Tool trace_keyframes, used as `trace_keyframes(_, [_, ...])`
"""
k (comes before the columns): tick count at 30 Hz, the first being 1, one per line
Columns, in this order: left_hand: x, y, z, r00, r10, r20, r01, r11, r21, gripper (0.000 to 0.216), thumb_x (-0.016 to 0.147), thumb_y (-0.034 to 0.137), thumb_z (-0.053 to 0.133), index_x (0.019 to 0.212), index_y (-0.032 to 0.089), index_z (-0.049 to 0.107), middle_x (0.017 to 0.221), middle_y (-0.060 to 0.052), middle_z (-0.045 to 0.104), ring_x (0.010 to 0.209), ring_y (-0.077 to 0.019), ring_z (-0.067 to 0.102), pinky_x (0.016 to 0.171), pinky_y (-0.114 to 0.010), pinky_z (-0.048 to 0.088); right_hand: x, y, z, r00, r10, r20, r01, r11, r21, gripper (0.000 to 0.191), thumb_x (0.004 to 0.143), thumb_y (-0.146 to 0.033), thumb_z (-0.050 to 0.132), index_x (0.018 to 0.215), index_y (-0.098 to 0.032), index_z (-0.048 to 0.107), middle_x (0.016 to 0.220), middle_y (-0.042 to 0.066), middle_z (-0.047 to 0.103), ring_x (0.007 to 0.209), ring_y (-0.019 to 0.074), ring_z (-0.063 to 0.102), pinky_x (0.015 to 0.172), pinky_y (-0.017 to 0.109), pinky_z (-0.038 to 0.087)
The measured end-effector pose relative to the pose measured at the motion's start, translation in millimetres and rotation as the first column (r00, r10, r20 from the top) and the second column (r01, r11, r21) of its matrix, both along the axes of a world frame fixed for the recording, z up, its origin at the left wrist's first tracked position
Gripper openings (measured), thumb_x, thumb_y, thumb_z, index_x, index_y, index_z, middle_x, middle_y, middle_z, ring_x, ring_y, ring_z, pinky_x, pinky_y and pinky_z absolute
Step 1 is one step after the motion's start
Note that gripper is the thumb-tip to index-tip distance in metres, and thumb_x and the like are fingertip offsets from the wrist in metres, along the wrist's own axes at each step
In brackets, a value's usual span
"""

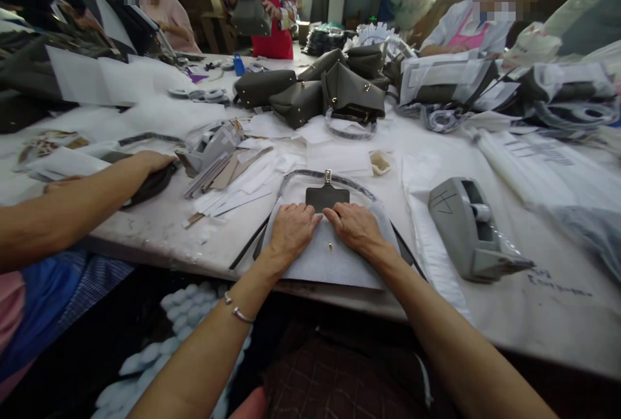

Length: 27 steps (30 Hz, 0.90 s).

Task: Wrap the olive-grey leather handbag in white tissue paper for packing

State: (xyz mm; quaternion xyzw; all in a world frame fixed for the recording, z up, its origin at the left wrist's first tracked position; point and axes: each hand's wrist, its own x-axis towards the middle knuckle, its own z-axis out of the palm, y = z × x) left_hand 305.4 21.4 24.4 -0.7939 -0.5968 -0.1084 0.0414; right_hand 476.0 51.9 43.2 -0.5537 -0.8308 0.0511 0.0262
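Workroom with one long white-covered table (548, 335). Four other people are in view: three across the table, one in a red apron (274, 41), and one at the left, whose forearm (87, 196) reaches over the surface. At least five dark bags (354, 92) are heaped at the centre. Two grey tape dispensers are noted: one right (458, 228), one left of centre (216, 147).

The item under handling, one dark bag (262, 247), lies at the table's near edge directly before the worker. One pale sheet (334, 270) covers its front; one metal stud (330, 246) shows through. One wrapped handle (356, 182) arches behind one dark tab (316, 198) bearing one metal clasp (328, 177).

Left hand (294, 230) and right hand (355, 226) both rest on the sheet's upper part, fingers bent, thumbs close together; whether they pinch or only press cannot be told.
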Motion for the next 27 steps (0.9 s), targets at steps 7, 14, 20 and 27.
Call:
trace_keyframes(7, [1,4,-3.5,1.0,0.024,0.018,-0.025,0.999,0.04,0.032,0.102,0.036,0.044,0.089,0.015,0.063,0.086,-0.01,0.069,0.088,-0.0255,0.061,0.083,-0.04,0.037,-1,6,-8.1,0.993,-0.11,-0.048,0.106,0.992,-0.072,0.048,0.104,-0.05,0.025,0.104,-0.021,0.063,0.091,0.009,0.074,0.083,0.0245,0.07,0.07,0.033,0.043])
trace_keyframes(14, [0,5,-3.2,1.0,0.026,0.014,-0.027,0.998,0.063,0.033,0.101,0.034,0.046,0.086,0.013,0.067,0.088,-0.013,0.071,0.089,-0.0264,0.063,0.094,-0.043,0.036,2,18,-25.1,0.864,-0.254,-0.434,0.293,0.956,0.025,0.058,0.099,-0.045,0.04,0.145,-0.01,0.038,0.141,0.019,0.053,0.128,0.0299,0.051,0.099,0.041,0.044])
trace_keyframes(20, [-2,5,-4.3,0.998,0.038,0.045,-0.042,0.995,0.086,0.036,0.102,0.031,0.042,0.085,0.013,0.07,0.086,-0.013,0.072,0.087,-0.0255,0.065,0.101,-0.045,0.035,11,27,-23.9,0.706,-0.315,-0.634,0.283,0.946,-0.156,0.07,0.092,-0.056,0.046,0.148,-0.015,0.039,0.136,0.017,0.058,0.119,0.0304,0.058,0.101,0.045,0.043])
trace_keyframes(27, [-4,2,-2.6,0.994,0.09,0.06,-0.094,0.992,0.082,0.034,0.097,0.019,0.041,0.084,0.012,0.072,0.083,-0.012,0.072,0.088,-0.0264,0.066,0.113,-0.054,0.027,23,14,-8.9,0.508,-0.15,-0.848,0.107,0.988,-0.111,0.068,0.093,-0.073,0.031,0.076,-0.023,0.074,0.09,0.007,0.071,0.095,0.0247,0.063,0.093,0.04,0.045])
